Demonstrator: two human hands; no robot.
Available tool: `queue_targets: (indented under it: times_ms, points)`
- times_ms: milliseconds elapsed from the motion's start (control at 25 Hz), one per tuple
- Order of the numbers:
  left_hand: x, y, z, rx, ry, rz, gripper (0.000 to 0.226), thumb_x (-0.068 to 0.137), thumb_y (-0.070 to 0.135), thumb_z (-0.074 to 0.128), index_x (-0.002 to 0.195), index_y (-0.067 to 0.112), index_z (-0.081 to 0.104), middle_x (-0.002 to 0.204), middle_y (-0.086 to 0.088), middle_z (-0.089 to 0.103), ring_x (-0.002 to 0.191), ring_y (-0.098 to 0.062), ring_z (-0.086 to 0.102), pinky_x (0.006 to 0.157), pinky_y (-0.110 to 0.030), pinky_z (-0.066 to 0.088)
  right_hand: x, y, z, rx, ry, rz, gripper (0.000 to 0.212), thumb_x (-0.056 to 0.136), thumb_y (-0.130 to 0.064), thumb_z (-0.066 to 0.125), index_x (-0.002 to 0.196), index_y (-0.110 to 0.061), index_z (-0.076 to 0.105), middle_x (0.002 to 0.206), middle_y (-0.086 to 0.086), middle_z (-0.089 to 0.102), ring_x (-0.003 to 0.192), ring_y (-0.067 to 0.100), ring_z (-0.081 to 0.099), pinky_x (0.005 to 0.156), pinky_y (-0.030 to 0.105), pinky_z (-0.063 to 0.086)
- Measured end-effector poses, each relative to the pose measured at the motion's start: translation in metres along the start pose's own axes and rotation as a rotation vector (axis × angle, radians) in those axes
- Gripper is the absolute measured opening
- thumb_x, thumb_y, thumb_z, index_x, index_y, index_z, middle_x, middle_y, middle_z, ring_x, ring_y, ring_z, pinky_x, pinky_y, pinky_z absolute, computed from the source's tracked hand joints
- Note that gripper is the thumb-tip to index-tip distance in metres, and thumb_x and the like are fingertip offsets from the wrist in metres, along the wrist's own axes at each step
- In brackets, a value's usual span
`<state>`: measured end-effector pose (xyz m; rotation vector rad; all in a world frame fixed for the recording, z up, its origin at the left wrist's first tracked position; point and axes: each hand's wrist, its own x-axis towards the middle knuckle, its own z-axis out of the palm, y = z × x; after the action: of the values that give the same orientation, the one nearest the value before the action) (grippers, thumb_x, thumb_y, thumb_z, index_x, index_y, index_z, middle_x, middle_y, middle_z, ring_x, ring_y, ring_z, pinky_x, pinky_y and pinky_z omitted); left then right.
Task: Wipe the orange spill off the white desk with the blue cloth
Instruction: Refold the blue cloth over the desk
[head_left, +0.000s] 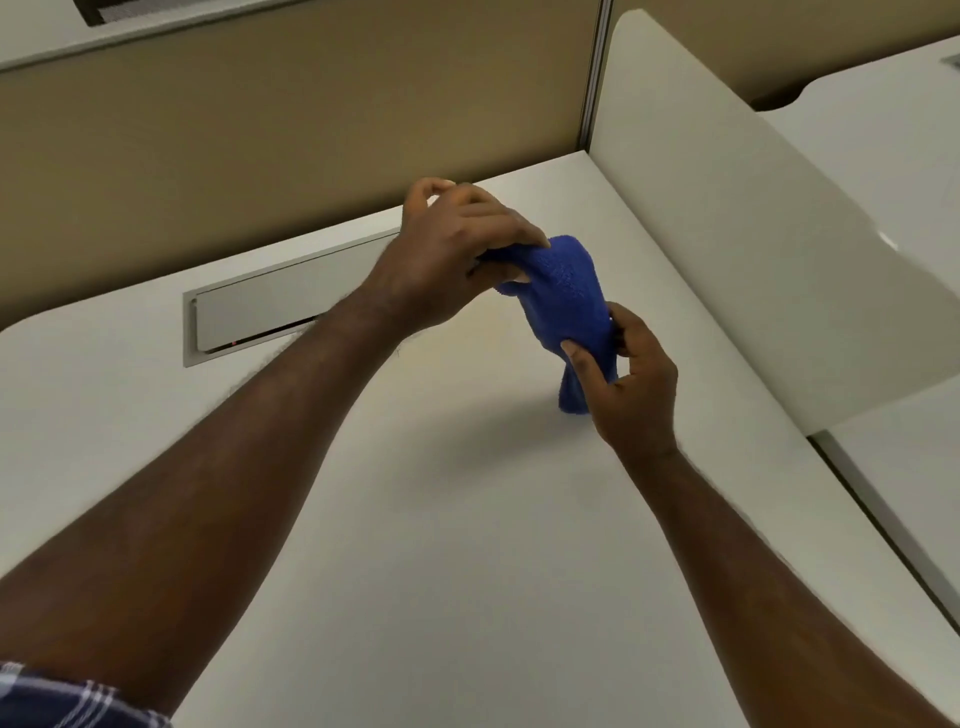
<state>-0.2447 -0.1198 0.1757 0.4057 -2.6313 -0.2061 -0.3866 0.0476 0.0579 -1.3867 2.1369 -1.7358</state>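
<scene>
Blue cloth (563, 296) bunched and lifted above the white desk (467, 519), stretched between both hands near the right-hand divider panel (727, 260). Left hand (452, 260) closed over the cloth's upper end — fingers curled, thumb side pinning the fabric. Right hand (631, 384) pinching the lower part between thumb and fingers, a short tail of cloth hanging below the grip, clear of the surface as far as can be told. Faint yellowish tint on the desk beneath the cloth; distinct orange spill not discernible. Rectangular cable hatch (270, 312) set into the desk to the left, partly behind the left forearm. Plaid sleeve (57, 701) at lower left corner.
</scene>
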Motion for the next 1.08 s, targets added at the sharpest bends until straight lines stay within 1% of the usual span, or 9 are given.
queue_targets:
  times_ms: [120, 240, 360, 600, 680, 760, 840, 920, 1080]
  points:
    - [0.020, -0.013, 0.016, -0.025, 0.011, -0.039, 0.024, 0.089, 0.028, 0.065, 0.113, 0.027, 0.067, 0.110, 0.013, 0.069, 0.109, -0.017, 0.057, 0.096, -0.041, 0.025, 0.017, 0.007, -0.009, -0.131, 0.120, -0.061, 0.038, 0.088, -0.036, 0.066, 0.119, -0.014, 0.058, 0.103, 0.000, 0.068, 0.088, 0.006, 0.059, 0.078, 0.021, 0.050]
    - [0.033, -0.026, 0.039, -0.062, 0.009, -0.103, 0.024, 0.089, 0.025, 0.065, 0.113, 0.027, 0.068, 0.108, 0.012, 0.069, 0.110, -0.016, 0.055, 0.097, -0.041, 0.025, 0.024, 0.018, -0.005, -0.290, 0.084, -0.080, 0.043, 0.090, -0.040, 0.062, 0.119, -0.008, 0.061, 0.099, 0.007, 0.070, 0.084, 0.020, 0.064, 0.076, 0.032, 0.053]
    - [0.047, -0.040, 0.065, -0.058, -0.056, -0.119, 0.024, 0.088, 0.024, 0.065, 0.112, 0.027, 0.068, 0.110, 0.011, 0.069, 0.113, -0.016, 0.055, 0.097, -0.041, 0.023, 0.030, 0.034, 0.006, -0.344, 0.030, 0.022, 0.045, 0.091, -0.039, 0.060, 0.122, -0.005, 0.060, 0.100, 0.010, 0.070, 0.087, 0.025, 0.064, 0.079, 0.042, 0.053]
    - [0.066, -0.067, 0.110, 0.100, -0.292, -0.193, 0.030, 0.091, 0.016, 0.059, 0.118, 0.027, 0.064, 0.123, 0.009, 0.064, 0.130, -0.017, 0.043, 0.109, -0.048, 0.017, 0.036, 0.058, 0.030, -0.517, -0.245, 0.175, 0.058, 0.092, -0.033, 0.059, 0.142, -0.010, 0.041, 0.128, 0.011, 0.061, 0.109, 0.031, 0.059, 0.095, 0.043, 0.044]
    - [0.058, -0.063, 0.127, 0.135, -0.306, -0.212, 0.036, 0.092, 0.010, 0.055, 0.123, 0.026, 0.062, 0.135, 0.006, 0.058, 0.136, -0.021, 0.038, 0.109, -0.050, 0.020, 0.027, 0.061, 0.030, -0.575, -0.318, 0.165, 0.067, 0.090, -0.035, 0.060, 0.146, -0.013, 0.033, 0.138, 0.009, 0.053, 0.117, 0.030, 0.054, 0.100, 0.044, 0.041]
    - [0.044, -0.053, 0.144, 0.122, -0.256, -0.295, 0.041, 0.094, 0.010, 0.050, 0.131, 0.026, 0.057, 0.145, 0.003, 0.050, 0.136, -0.023, 0.038, 0.107, -0.047, 0.023, 0.011, 0.062, 0.024, -0.586, -0.304, 0.163, 0.069, 0.089, -0.038, 0.060, 0.147, -0.013, 0.032, 0.144, 0.009, 0.049, 0.125, 0.029, 0.049, 0.103, 0.045, 0.037]
    - [0.030, -0.044, 0.159, 0.065, -0.221, -0.440, 0.041, 0.097, 0.023, 0.047, 0.137, 0.029, 0.051, 0.150, 0.003, 0.043, 0.136, -0.022, 0.037, 0.107, -0.045, 0.024, -0.004, 0.062, 0.016, -0.594, -0.258, 0.168, 0.067, 0.089, -0.042, 0.059, 0.145, -0.012, 0.036, 0.143, 0.009, 0.049, 0.126, 0.029, 0.049, 0.102, 0.044, 0.036]
    - [0.021, -0.036, 0.171, 0.015, -0.301, -0.537, 0.049, 0.098, 0.044, 0.044, 0.145, 0.031, 0.040, 0.155, 0.001, 0.035, 0.140, -0.024, 0.033, 0.110, -0.049, 0.022, -0.011, 0.064, 0.010, -0.617, -0.270, 0.177, 0.061, 0.093, -0.045, 0.053, 0.143, -0.013, 0.040, 0.141, 0.008, 0.052, 0.125, 0.028, 0.050, 0.100, 0.044, 0.036]
    - [0.014, -0.027, 0.188, -0.005, -0.472, -0.548, 0.074, 0.092, 0.065, 0.036, 0.153, 0.030, 0.014, 0.163, -0.003, 0.013, 0.148, -0.027, 0.017, 0.115, -0.058, 0.010, -0.007, 0.068, 0.002, -0.680, -0.409, 0.096, 0.046, 0.096, -0.031, 0.052, 0.138, -0.013, 0.049, 0.137, 0.011, 0.057, 0.124, 0.033, 0.052, 0.099, 0.047, 0.039]
